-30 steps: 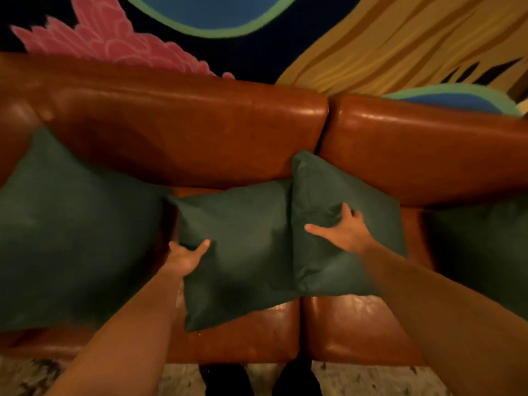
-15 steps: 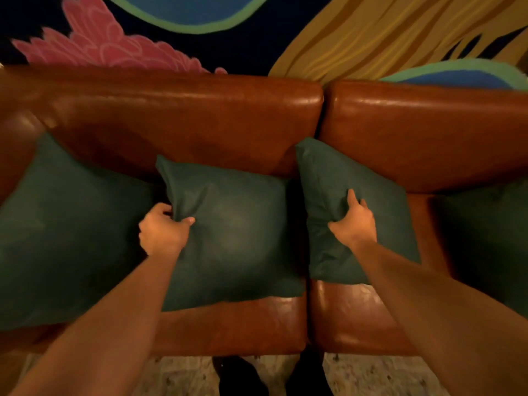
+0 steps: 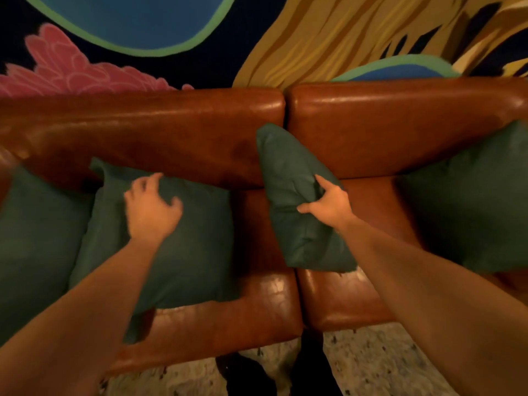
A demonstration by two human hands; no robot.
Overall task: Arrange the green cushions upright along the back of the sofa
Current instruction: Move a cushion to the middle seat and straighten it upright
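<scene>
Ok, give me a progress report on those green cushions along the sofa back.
Done: the far-left cushion and far-right cushion lean against the sofa backrest. In hand: the left hand presses the second cushion back; the right hand grips the third cushion, turned edge-on at the seam. Left: turn that one to face front and close the gaps.

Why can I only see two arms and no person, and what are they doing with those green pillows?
The camera sits on the person's head and looks down, so you see just their own arms reaching out. Below is a brown leather sofa with a colourful painted wall behind it. Four green cushions lie on it. The left hand rests on top of the second cushion from the left, fingers curled; I can't tell if it grips. The right hand pinches the narrow middle cushion, tilted against the backrest. The far left cushion and far right cushion are not touched.
</scene>
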